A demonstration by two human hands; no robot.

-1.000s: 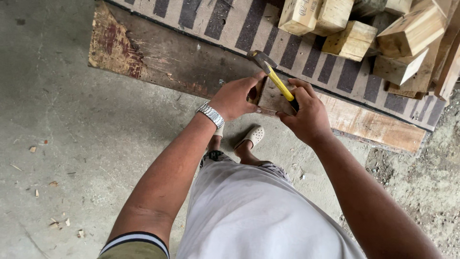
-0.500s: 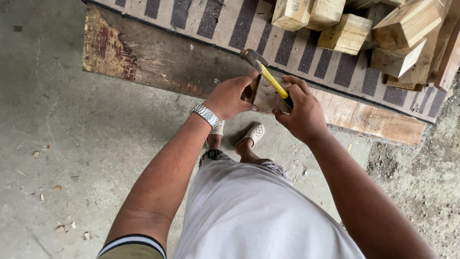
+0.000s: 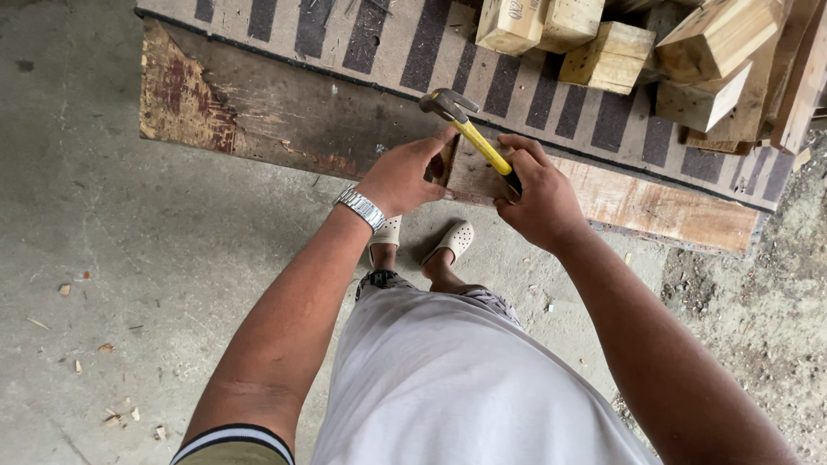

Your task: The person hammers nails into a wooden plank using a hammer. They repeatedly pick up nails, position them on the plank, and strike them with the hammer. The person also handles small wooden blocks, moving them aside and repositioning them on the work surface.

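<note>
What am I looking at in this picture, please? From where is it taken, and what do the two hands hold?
The camera sits on a person's head and looks down, so you see that person's own arms, white shirt and pale shoes. The left hand, with a metal wristwatch, steadies a small wooden piece. The right hand grips a hammer with a yellow handle, its metal head raised above the piece. In front lies a long worn board on a striped surface, with pale wooden blocks piled behind. The floor is grey concrete with wood chips.
</note>
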